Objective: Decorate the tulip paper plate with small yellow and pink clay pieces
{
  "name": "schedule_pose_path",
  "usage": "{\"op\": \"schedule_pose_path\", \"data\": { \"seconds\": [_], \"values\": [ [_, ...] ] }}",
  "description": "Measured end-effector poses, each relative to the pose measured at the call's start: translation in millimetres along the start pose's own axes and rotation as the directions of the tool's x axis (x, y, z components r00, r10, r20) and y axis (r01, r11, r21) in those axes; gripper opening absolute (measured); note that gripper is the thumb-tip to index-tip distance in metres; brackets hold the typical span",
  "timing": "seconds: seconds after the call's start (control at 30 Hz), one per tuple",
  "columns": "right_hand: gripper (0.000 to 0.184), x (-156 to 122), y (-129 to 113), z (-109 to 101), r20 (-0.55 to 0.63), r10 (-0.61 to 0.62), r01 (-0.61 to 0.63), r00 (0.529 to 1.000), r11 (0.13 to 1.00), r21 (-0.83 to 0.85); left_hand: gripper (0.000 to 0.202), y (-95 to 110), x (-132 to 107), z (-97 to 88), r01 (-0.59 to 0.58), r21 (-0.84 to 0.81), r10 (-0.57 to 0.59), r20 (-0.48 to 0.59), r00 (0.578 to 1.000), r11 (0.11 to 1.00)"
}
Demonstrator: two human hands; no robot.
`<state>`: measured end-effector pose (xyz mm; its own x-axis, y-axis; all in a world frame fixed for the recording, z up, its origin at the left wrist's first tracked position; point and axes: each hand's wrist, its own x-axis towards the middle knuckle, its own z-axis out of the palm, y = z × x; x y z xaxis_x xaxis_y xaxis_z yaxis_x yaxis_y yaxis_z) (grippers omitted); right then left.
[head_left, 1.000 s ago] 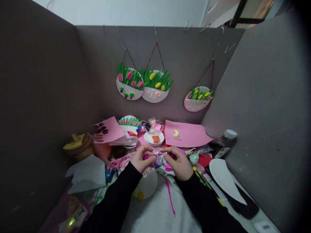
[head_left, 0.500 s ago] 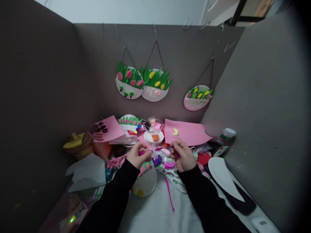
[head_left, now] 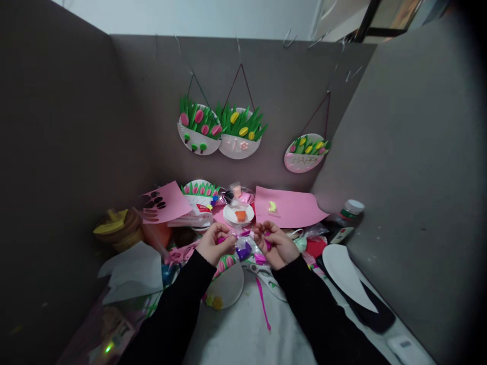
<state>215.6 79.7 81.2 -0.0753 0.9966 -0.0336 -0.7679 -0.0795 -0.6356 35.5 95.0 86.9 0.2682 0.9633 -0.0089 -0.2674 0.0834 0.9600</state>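
Note:
My left hand point(head_left: 213, 244) and my right hand point(head_left: 274, 244) are raised close together over a cluttered craft table, both in black sleeves. Each hand pinches a small magenta piece, and a clear plastic bag point(head_left: 243, 247) with purple and pink bits hangs between them. Just beyond the hands sits a small white plate point(head_left: 232, 217) with an orange lump on it. Below the hands lies a paper-plate tulip craft point(head_left: 227, 284), next to white-handled scissors point(head_left: 266, 274) and a magenta strip point(head_left: 262, 301).
Grey partition walls enclose the table; three tulip plate crafts point(head_left: 200, 129) hang on the back wall. Pink paper sheets point(head_left: 292, 210) lie at the back. A yellow-lidded container point(head_left: 116, 230) stands left, a white-capped bottle point(head_left: 344, 220) and a white foam piece point(head_left: 350, 276) right.
Both hands have lifted slightly away from me and drawn apart, then closed in again. The clear bag now dangles lower between them, with the purple bit showing.

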Motion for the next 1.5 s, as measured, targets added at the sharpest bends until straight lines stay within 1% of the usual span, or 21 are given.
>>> {"op": "schedule_pose_path", "data": {
  "seconds": [0.13, 0.2, 0.33, 0.43, 0.53, 0.6, 0.7, 0.77, 0.8, 0.87, 0.93, 1.0, 1.03, 1.1, 1.17, 1.2, 1.27, 1.33, 1.37, 1.43, 1.5],
  "values": [
    [0.019, -5.7, -2.0, 7.1, 0.020, 0.102, -0.101, 0.995, 0.993, -0.058, 0.046, 0.1, -1.3, 2.5, 0.013, 0.028, -0.013, 0.029, 0.999, 1.000],
    [0.018, -8.4, -0.6, 12.1, 0.021, 0.111, -0.107, 0.994, 0.985, -0.134, 0.046, 0.2, -2.2, 3.7, 0.004, 0.040, -0.006, 0.039, 0.999, 0.999],
    [0.026, -11.8, 6.9, 19.2, -0.009, 0.017, -0.019, 1.000, 0.943, -0.333, 0.043, 0.4, -4.2, 5.2, -0.030, 0.041, 0.029, 0.026, 0.999, 0.999],
    [0.029, -12.5, 12.5, 19.0, -0.005, -0.060, 0.051, 0.998, 0.879, -0.474, 0.041, 1.6, -6.0, 6.6, -0.035, 0.063, 0.033, 0.037, 0.999, 0.997],
    [0.027, -12.5, 14.9, 15.7, -0.007, -0.105, 0.079, 0.994, 0.783, -0.617, 0.044, 4.3, -7.9, 9.1, 0.001, 0.077, -0.007, 0.081, 0.997, 0.997],
    [0.023, -12.5, 14.6, 14.0, 0.010, -0.148, 0.112, 0.989, 0.696, -0.710, 0.048, 6.2, -8.7, 10.7, 0.048, 0.068, -0.056, 0.113, 0.992, 0.997],
    [0.013, -12.8, 13.3, 13.6, 0.125, -0.275, 0.254, 0.953, 0.507, -0.823, 0.053, 6.8, -9.4, 11.3, 0.087, 0.050, -0.094, 0.149, 0.984, 0.995],
    [0.008, -13.2, 13.3, 14.2, 0.210, -0.327, 0.336, 0.921, 0.398, -0.854, 0.052, 4.7, -9.7, 10.2, 0.067, 0.063, -0.078, 0.186, 0.979, 0.996],
    [0.006, -13.3, 13.7, 14.5, 0.235, -0.331, 0.354, 0.914, 0.367, -0.860, 0.051, 3.2, -9.9, 9.3, 0.049, 0.085, -0.066, 0.210, 0.975, 0.995],
    [0.004, -13.3, 14.8, 14.4, 0.260, -0.313, 0.365, 0.913, 0.344, -0.865, 0.050, 0.2, -10.3, 7.8, 0.013, 0.148, -0.050, 0.252, 0.966, 0.989],
    [0.004, -12.6, 14.9, 13.1, 0.270, -0.295, 0.367, 0.917, 0.350, -0.862, 0.051, -0.7, -10.4, 7.0, -0.001, 0.190, -0.052, 0.271, 0.961, 0.982],
    [0.006, -10.9, 12.6, 10.2, 0.264, -0.268, 0.356, 0.926, 0.395, -0.847, 0.052, 1.6, -10.0, 6.9, 0.024, 0.179, -0.071, 0.257, 0.964, 0.983],
    [0.009, -9.8, 10.4, 8.4, 0.239, -0.245, 0.328, 0.939, 0.444, -0.834, 0.053, 3.7, -9.5, 6.8, 0.046, 0.159, -0.083, 0.233, 0.969, 0.986],
    [0.018, -7.6, 4.9, 5.0, 0.137, -0.182, 0.220, 0.974, 0.607, -0.764, 0.056, 8.4, -8.0, 6.2, 0.088, 0.113, -0.106, 0.158, 0.982, 0.990],
    [0.027, -5.8, -0.3, 3.2, 0.010, -0.114, 0.097, 0.993, 0.789, -0.606, 0.058, 11.4, -6.3, 4.8, 0.114, 0.082, -0.122, 0.097, 0.988, 0.990],
    [0.029, -5.2, -2.0, 3.0, -0.041, -0.082, 0.050, 0.996, 0.859, -0.510, 0.059, 11.6, -5.6, 4.2, 0.121, 0.075, -0.127, 0.092, 0.988, 0.990],
    [0.030, -4.8, -2.2, 3.9, -0.091, -0.016, -0.017, 0.996, 0.934, -0.356, 0.058, 9.8, -4.7, 3.7, 0.116, 0.073, -0.123, 0.100, 0.987, 0.991],
    [0.033, -5.5, 2.1, 5.4, -0.089, 0.061, -0.086, 0.994, 0.944, -0.318, 0.056, 6.2, -4.6, 4.4, 0.079, 0.085, -0.087, 0.093, 0.992, 0.993],
    [0.034, -6.1, 5.4, 6.1, -0.075, 0.090, -0.111, 0.993, 0.929, -0.352, 0.054, 4.4, -4.7, 4.9, 0.053, 0.096, -0.061, 0.079, 0.995, 0.994],
    [0.032, -7.7, 12.6, 7.4, -0.035, 0.099, -0.103, 0.994, 0.850, -0.517, 0.051, 1.8, -5.1, 5.7, 0.000, 0.131, -0.008, 0.060, 0.998, 0.991],
    [0.029, -9.6, 18.1, 8.8, 0.007, 0.061, -0.039, 0.998, 0.724, -0.689, 0.047, 1.5, -5.4, 5.6, -0.052, 0.182, 0.042, 0.058, 0.997, 0.982]
  ]
}}
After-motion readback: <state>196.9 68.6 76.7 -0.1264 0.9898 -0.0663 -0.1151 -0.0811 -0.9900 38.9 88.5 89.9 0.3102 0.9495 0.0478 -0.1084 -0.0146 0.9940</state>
